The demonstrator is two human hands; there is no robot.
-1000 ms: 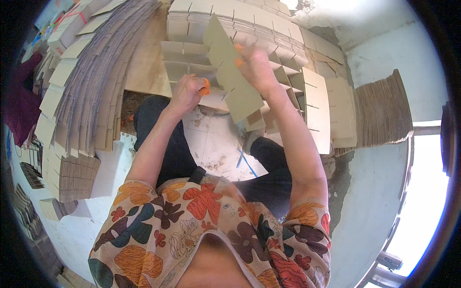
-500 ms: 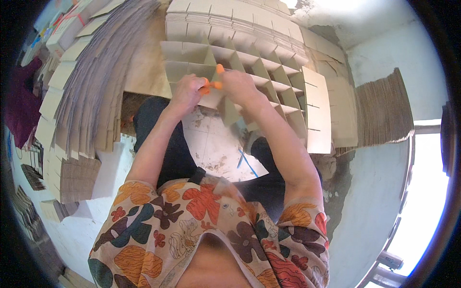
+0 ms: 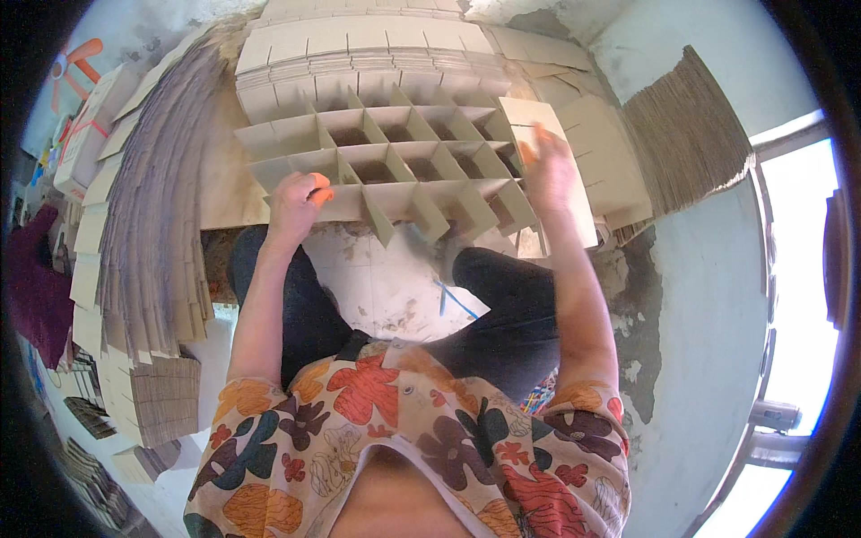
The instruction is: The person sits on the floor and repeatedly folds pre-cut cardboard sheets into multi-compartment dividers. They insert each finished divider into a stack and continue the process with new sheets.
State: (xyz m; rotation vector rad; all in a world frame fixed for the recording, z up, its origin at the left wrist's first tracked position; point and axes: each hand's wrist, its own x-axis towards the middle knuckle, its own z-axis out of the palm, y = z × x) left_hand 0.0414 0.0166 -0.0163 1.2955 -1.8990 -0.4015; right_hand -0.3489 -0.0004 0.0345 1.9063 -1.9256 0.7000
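In front of me stands a cardboard grid divider (image 3: 404,197), made of crossed slotted strips with open cells. My left hand (image 3: 294,208) is closed on the left end of its nearest long strip, with orange covers on the fingertips. At the grid's right end, a pale slotted cardboard strip (image 3: 518,115) slants toward me. My right hand (image 3: 550,175), also with orange fingertip covers, is over this strip. Motion blurs its fingers, so whether it grips the strip is unclear.
Behind the grid lies a stack of slotted cardboard strips (image 3: 368,54). Long rows of cardboard sheets (image 3: 157,206) line the left side. Another cardboard stack (image 3: 686,134) stands at the right, beside the wall (image 3: 691,341). My bent legs (image 3: 502,300) are below the grid.
My hands have moved apart from near the middle of the grid: the left to its left end, the right to its right end. The view has shifted, and the grid appears further left.
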